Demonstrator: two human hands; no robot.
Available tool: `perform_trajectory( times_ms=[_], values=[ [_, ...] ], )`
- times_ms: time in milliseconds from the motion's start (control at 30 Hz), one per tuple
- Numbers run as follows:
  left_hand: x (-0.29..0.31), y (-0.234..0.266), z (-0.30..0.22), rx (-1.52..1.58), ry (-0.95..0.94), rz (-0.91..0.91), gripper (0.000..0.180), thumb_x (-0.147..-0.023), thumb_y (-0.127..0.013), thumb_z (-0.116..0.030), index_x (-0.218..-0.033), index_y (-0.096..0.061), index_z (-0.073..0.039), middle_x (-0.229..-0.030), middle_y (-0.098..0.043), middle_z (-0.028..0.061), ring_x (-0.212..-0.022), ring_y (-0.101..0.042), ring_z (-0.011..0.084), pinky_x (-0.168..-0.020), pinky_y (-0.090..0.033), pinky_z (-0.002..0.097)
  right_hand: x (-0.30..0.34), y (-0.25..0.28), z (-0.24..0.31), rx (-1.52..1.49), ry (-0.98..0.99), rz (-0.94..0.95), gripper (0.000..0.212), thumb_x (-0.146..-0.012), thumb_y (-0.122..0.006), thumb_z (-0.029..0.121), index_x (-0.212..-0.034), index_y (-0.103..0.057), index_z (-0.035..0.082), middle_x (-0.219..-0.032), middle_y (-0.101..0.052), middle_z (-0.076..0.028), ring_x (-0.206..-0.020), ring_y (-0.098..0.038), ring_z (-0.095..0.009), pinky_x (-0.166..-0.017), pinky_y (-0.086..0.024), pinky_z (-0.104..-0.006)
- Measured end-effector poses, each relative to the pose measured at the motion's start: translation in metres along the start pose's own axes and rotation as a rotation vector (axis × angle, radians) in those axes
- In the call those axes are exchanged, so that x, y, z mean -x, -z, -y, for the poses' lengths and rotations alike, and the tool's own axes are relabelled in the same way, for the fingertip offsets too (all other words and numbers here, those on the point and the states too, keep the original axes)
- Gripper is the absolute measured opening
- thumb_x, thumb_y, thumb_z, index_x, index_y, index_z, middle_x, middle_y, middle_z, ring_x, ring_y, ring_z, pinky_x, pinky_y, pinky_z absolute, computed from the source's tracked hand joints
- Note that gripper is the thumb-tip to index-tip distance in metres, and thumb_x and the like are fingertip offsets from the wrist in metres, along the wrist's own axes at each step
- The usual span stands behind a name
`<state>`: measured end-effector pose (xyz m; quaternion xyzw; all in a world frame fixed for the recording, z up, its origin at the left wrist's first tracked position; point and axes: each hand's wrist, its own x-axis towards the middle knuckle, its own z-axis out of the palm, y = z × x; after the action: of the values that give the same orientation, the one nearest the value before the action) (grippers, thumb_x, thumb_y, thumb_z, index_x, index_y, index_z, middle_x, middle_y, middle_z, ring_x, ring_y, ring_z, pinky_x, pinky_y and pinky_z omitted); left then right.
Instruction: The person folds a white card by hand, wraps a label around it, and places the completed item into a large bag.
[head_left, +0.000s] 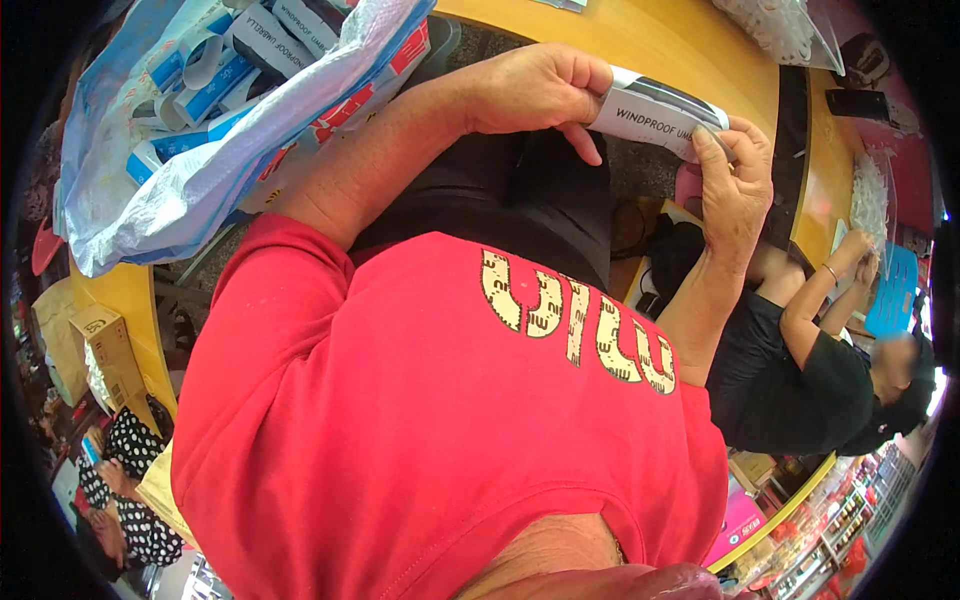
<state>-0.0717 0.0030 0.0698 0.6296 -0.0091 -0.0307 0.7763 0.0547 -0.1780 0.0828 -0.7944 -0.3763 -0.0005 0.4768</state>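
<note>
Red shirt (430, 430) on you, nearest the camera, filling the lower middle; pale patterned figures run across its front. Black trousers (470, 190) beyond it.

Band (652, 112) is up ahead of your lap, between your two hands: printed paper, white with a dark picture along its upper side, tilted down to the right. Your left hand (535, 90) grips its left end, fingers curled, thumb side partly hidden, one digit pointing down clear of the paper. Your right hand (738, 175) pinches the right end, thumb on the near face, other fingers bent behind.

Left of your left forearm: big white-and-blue bag (185, 215), mouth wide, red marks on its side. Inside, a loose heap of curled strips (215, 85), blue, white and grey, some looped.

Yellow table (640, 30) past your hands; clear plastic wrappers (765, 25) at its far right corner. Second yellow table (820, 185) to your right, a dark flat object (857, 104) near it.

Co-worker in black (800, 370) sits on your right, both hands at clear plastic. Another person in a dotted top (150, 490), lower left; cardboard box (108, 350) nearby.
</note>
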Motion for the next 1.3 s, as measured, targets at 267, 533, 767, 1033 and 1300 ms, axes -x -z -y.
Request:
perform_trajectory(
  times_ms=[267,533,767,1033,1300],
  values=[
    [0.004,-0.001,-0.003,0.141,0.016,-0.026,0.028,-0.072,-0.039,0.004,-0.098,-0.049,0.009,-0.093,-0.055,0.0119,-0.077,-0.057,0.0176,-0.071,-0.048,0.0253,-0.001,0.0,0.006,0.019,0.003,0.017,0.015,-0.069,-0.064,0.016,-0.069,-0.058,0.002,-0.092,-0.048,-0.008,-0.086,-0.047,-0.017,-0.074,-0.038,-0.0266],
    [0.002,0.004,0.002,0.114,0.045,-0.019,0.02,-0.072,-0.04,0.002,-0.088,-0.051,0.007,-0.085,-0.054,0.0092,-0.073,-0.058,0.0164,-0.069,-0.048,0.0244,-0.002,0.001,0.008,-0.017,-0.02,0.041,0.014,-0.07,-0.064,0.015,-0.07,-0.058,0.002,-0.093,-0.049,-0.008,-0.086,-0.048,-0.017,-0.074,-0.039,-0.0267],
    [0.004,0.004,0.001,0.017,-0.005,0.051,0.034,-0.079,-0.037,0.002,-0.112,-0.044,0.003,-0.105,-0.051,0.013,-0.089,-0.054,0.021,-0.078,-0.046,0.0297,-0.002,-0.001,0.005,0.009,0.007,0.04,0.014,-0.07,-0.064,0.015,-0.069,-0.058,0.002,-0.095,-0.049,-0.009,-0.086,-0.048,-0.017,-0.074,-0.039,-0.0274],
    [0.007,0.0,-0.005,0.047,-0.011,0.036,0.031,-0.075,-0.038,0.004,-0.104,-0.047,0.008,-0.1,-0.052,0.0118,-0.09,-0.053,0.0164,-0.077,-0.047,0.0267,-0.002,-0.002,0.011,0.01,0.026,0.022,0.013,-0.07,-0.062,0.012,-0.069,-0.058,0.0,-0.093,-0.049,-0.01,-0.082,-0.049,-0.016,-0.071,-0.04,-0.0261],
    [0.005,0.003,0.0,0.017,-0.024,0.074,0.032,-0.08,-0.038,0.002,-0.111,-0.045,0.003,-0.103,-0.052,0.0117,-0.085,-0.056,0.0204,-0.076,-0.047,0.0287,0.0,-0.001,0.008,0.024,0.033,0.03,0.012,-0.07,-0.062,0.012,-0.069,-0.058,0.001,-0.093,-0.049,-0.009,-0.083,-0.049,-0.017,-0.071,-0.04,-0.0262]
  ],
)
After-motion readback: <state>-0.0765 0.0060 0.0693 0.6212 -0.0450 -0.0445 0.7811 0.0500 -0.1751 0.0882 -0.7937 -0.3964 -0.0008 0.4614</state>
